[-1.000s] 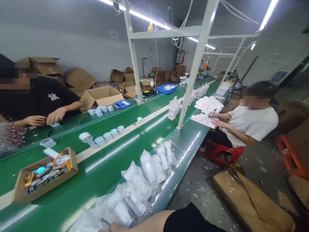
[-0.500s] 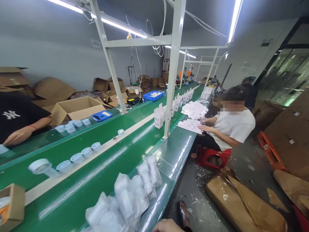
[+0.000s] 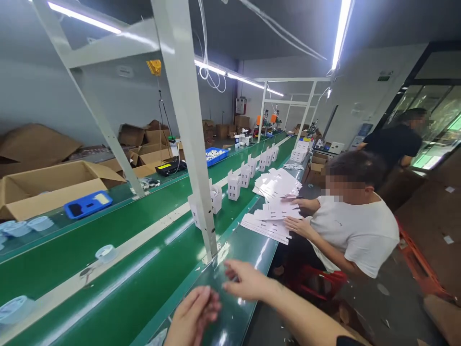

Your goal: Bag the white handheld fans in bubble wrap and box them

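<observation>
My left hand (image 3: 194,315) is over the near edge bench (image 3: 230,317), holding nothing I can see, its fingers loosely bent and a little blurred. Just right of it, my right hand (image 3: 248,281) reaches forward over the same bench with thumb and fingers apart and nothing between them. Ahead of both hands stands a white frame post (image 3: 194,144). Beyond the post, several white cartons (image 3: 234,186) with dark cut-outs stand in a row on the conveyor. A corner of a clear plastic bag (image 3: 158,338) shows beside my left wrist.
A seated co-worker in a white shirt (image 3: 356,230) handles flat white card sheets (image 3: 268,223) at the bench. Pale round cups (image 3: 107,253) sit on the belt's middle strip. A blue tray (image 3: 88,205) and an open cardboard box (image 3: 54,182) lie across the belt. Another person (image 3: 396,139) stands behind.
My view has moved forward and right along the bench, nearer the post and the seated co-worker. Both my hands have come up into view; the bagged pieces have mostly left it.
</observation>
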### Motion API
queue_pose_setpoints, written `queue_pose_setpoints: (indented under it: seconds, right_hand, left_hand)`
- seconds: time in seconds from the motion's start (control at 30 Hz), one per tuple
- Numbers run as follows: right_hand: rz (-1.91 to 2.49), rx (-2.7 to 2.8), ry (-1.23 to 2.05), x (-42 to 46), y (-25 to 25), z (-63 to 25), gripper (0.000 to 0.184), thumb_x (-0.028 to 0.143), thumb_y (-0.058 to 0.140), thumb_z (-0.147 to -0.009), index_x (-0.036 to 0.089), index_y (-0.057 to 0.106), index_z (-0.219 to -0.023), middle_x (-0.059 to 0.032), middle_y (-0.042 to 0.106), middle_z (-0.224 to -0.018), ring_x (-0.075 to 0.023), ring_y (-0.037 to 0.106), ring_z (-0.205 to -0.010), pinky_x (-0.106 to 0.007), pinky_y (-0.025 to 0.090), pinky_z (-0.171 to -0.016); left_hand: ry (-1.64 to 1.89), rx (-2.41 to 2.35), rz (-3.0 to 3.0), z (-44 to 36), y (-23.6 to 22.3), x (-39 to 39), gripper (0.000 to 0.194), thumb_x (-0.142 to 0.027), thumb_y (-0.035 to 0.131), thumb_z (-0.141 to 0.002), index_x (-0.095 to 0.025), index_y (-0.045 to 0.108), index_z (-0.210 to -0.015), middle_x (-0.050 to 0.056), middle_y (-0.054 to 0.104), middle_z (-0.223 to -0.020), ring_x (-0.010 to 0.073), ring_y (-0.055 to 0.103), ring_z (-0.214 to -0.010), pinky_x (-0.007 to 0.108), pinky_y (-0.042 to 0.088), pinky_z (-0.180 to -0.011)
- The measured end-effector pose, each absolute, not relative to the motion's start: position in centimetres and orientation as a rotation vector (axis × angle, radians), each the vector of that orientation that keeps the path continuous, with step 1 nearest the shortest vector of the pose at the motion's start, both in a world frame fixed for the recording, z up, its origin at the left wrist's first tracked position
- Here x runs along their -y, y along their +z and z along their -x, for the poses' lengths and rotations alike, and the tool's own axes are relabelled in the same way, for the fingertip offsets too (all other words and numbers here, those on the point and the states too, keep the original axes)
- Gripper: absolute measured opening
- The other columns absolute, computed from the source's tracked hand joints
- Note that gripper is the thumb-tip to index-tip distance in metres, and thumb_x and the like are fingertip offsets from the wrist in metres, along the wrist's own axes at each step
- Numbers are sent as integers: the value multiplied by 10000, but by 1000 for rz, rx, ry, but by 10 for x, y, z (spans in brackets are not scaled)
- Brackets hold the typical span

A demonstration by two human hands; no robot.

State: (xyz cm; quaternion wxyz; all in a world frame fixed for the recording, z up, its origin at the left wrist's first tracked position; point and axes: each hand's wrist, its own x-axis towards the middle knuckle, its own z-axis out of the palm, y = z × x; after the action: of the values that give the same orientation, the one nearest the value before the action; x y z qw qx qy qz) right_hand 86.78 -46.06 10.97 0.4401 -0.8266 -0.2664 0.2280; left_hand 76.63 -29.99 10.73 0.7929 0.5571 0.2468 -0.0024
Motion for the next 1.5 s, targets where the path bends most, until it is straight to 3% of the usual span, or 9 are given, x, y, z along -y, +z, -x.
queue_pose_setpoints:
  seconds: [0.1, 0.27, 0.43, 0.67, 0.83, 1.03, 1.13, 1.27, 1.5]
  right_hand:
    - [2077, 629, 362, 455, 131, -940, 635, 324, 657, -768, 157, 475, -1354, -123, 670, -1128, -231, 646, -962, -370, 511, -864]
    - [2109, 553, 188, 459, 166, -1047, 550, 312, 596, -812, 170, 501, -1334, -90, 682, -1057, -209, 643, -913, -348, 499, -843]
    - [2130, 494, 92, 473, 158, -1158, 230, 327, 569, -830, 229, 714, -978, -1, 703, -785, -173, 644, -753, -293, 505, -752]
    - [2331, -179, -242, 571, 79, -1371, 448, 263, 380, -902, 56, 533, -1268, -205, 536, -1303, -281, 435, -1271, -409, 305, -1081]
    - [2481, -529, -226, 677, 35, -1489, 685, 415, 347, -921, -12, 246, -1447, -290, 216, -1515, -388, 145, -1424, -577, 149, -1113]
    - [2564, -518, 119, 766, 2, -1583, 996, 645, 527, -789, 115, 101, -1517, -162, 41, -1600, -345, -79, -1459, -599, -12, -1142]
    - [2470, -487, 427, 785, -6, -1605, 1124, 702, 645, -656, 162, 157, -1513, -194, 106, -1587, -408, 112, -1441, -629, 188, -1112]
    - [2252, -325, 834, 791, -6, -1613, 894, 544, 817, -539, 243, 513, -1324, -149, 597, -1301, -361, 590, -1141, -507, 481, -957]
    - [2142, -115, 875, 768, 21, -1580, 987, 380, 848, -541, 277, 374, -1400, -75, 657, -1181, -294, 644, -1029, -431, 537, -885]
  left_hand:
    - [66, -589, -911, -849, 128, 323, 52, -125, 651, -791, -99, 628, -753, 90, 695, -721, 154, 679, -662, 213, 561, -609]
    - [222, -678, -675, -953, 123, 344, 204, -39, 486, -885, -106, 582, -718, 69, 675, -653, 136, 696, -656, 217, 588, -667]
    - [234, -840, -641, -1044, 77, 361, 227, -2, 470, -885, -114, 541, -701, 45, 643, -611, 121, 679, -607, 202, 584, -639]
    - [-82, -930, -754, -1203, 16, 430, 24, -83, 558, -871, -104, 554, -860, 140, 662, -927, 164, 691, -796, 264, 579, -790]
    - [-342, -909, -810, -1282, -2, 476, 598, -259, 730, -778, -151, 446, -1293, 194, 385, -1463, 361, 424, -1321, 414, 488, -1005]
    - [-360, -902, -910, -1313, -47, 489, 1105, -359, 833, -652, -193, 147, -1502, 237, 267, -1525, 376, 393, -1344, 491, 415, -1055]
    - [-310, -944, -934, -1318, -79, 495, 1171, -328, 884, -570, -178, 181, -1494, 276, 298, -1500, 388, 440, -1307, 497, 425, -1036]
    - [-300, -967, -890, -1329, -89, 504, 1104, -278, 861, -608, -159, 199, -1484, 270, 375, -1459, 361, 465, -1295, 458, 453, -1016]
    - [-365, -876, -740, -1352, -43, 503, 811, -278, 833, -661, -236, 423, -1359, 152, 689, -1115, 300, 666, -1039, 460, 476, -979]
